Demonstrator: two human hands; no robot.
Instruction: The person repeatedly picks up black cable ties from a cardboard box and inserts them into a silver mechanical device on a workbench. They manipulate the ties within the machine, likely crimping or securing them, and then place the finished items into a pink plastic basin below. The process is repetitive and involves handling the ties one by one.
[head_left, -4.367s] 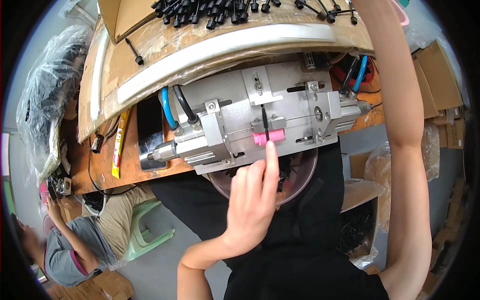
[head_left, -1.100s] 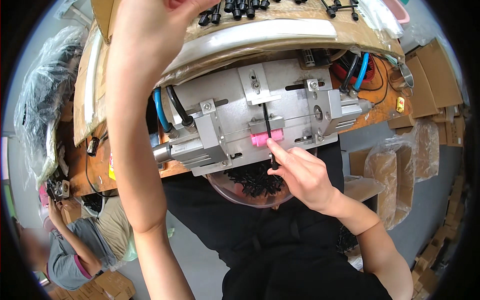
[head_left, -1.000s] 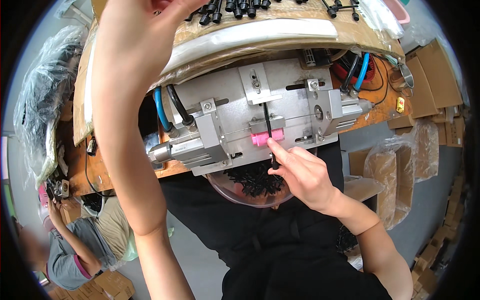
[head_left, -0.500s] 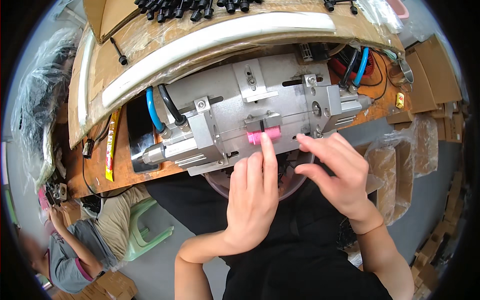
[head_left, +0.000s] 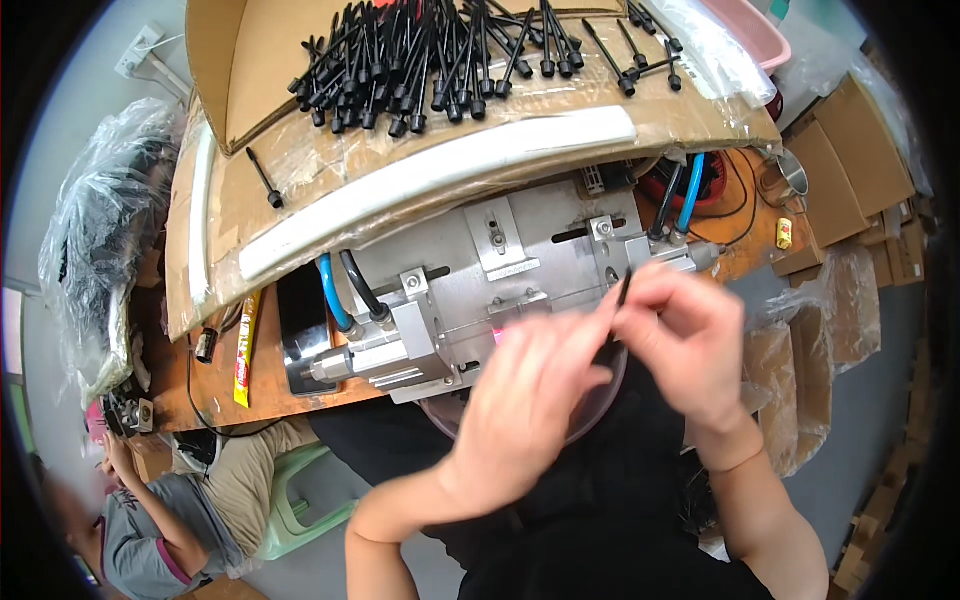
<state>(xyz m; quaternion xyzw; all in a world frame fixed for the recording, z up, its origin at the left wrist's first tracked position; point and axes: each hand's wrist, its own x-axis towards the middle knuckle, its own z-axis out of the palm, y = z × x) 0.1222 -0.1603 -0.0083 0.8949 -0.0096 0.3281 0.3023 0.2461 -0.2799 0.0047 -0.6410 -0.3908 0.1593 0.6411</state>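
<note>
My right hand [head_left: 690, 345] is closed in a pinch on a thin black plastic stem [head_left: 625, 288], held upright in front of the metal fixture's right half. Beside it, my left hand [head_left: 525, 400] is smeared by motion. Its fingers point toward the right fingertips; whether they also grip the stem I cannot tell. Behind the left hand is the metal fixture [head_left: 465, 240], with a cylinder block on each side. A bit of pink padding [head_left: 499, 337] shows at its middle; the rest is hidden by my left hand.
Many black stems with knobbed ends [head_left: 400, 80] lie heaped on a cardboard-covered shelf [head_left: 330, 165] above the fixture. Blue tubes [head_left: 337, 295] rise from the cylinders. A pinkish tub [head_left: 590, 425] sits under my hands. At the left, another person [head_left: 160, 510] sits working.
My left index finger has left the dark piece on the pink padding and moved right. My right hand, open before, now pinches a black stem. The view has shifted, showing more of the heap.
</note>
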